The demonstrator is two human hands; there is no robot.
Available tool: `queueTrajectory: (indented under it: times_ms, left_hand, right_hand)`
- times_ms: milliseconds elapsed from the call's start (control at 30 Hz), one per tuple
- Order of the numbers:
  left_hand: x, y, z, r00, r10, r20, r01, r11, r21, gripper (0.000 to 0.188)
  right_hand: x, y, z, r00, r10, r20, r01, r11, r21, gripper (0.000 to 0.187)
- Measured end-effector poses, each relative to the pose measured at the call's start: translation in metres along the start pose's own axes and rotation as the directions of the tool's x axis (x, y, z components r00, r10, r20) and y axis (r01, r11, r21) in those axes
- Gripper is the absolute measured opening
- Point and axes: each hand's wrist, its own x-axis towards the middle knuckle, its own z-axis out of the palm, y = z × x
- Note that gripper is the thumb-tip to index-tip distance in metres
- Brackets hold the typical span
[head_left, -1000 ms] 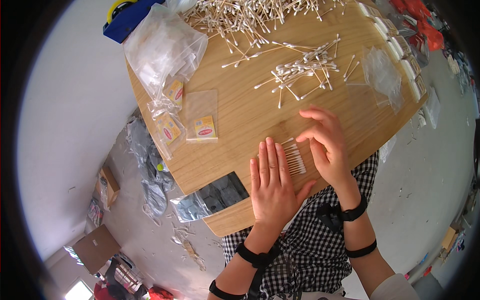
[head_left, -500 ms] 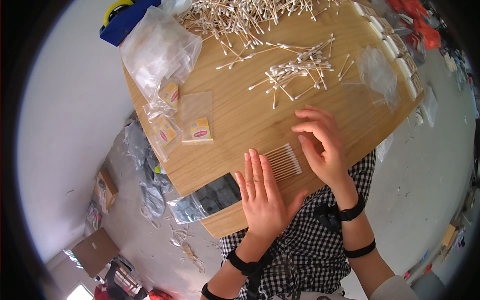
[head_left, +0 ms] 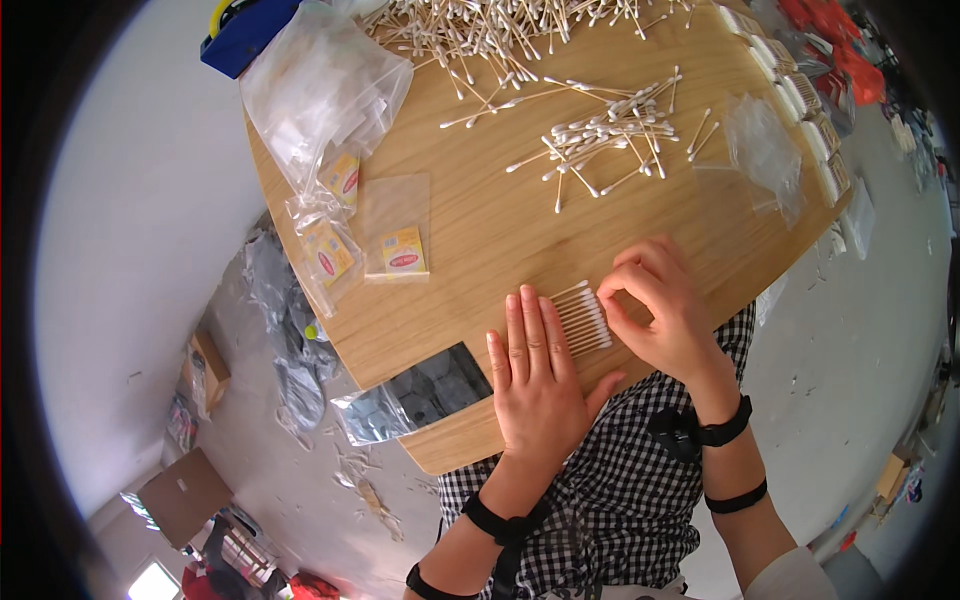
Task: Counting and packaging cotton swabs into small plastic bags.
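Observation:
A neat row of cotton swabs lies side by side near the table's front edge, white tips towards the right. My left hand rests flat over the row's left part, fingers stretched and hiding the sticks' other ends. At the row's upper right corner, my right hand has thumb and forefinger pinched together beside the tips. Whatever may be between those fingertips is too small to make out. Farther back is a loose pile of cotton swabs, with a larger heap of cotton swabs behind it.
Clear plastic bags and small bags with yellow cards lie at the left. A dark plastic packet overhangs the front left edge. Packed swab bundles line the right edge, near a crumpled clear bag.
My right hand has moved down to the row's tips, its thumb and forefinger closing into a pinch. The left hand stays flat on the swabs. The whole view has shifted slightly.

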Motion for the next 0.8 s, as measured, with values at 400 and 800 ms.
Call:
queueTrajectory:
  times_ms: [400, 800]
  left_hand:
    - [0.000, -0.001, 0.000, 1.000, 0.011, -0.016, -0.011, 1.000, -0.014, 0.103]
    - [-0.003, -0.001, 0.001, 1.000, -0.008, -0.011, 0.008, 0.999, -0.036, 0.105]
  right_hand:
    - [0.043, -0.015, -0.008, 0.908, -0.234, 0.347, 0.349, 0.883, -0.316, 0.009]
    - [-0.010, -0.013, -0.121, 0.908, 0.328, 0.262, -0.165, 0.851, -0.498, 0.017]
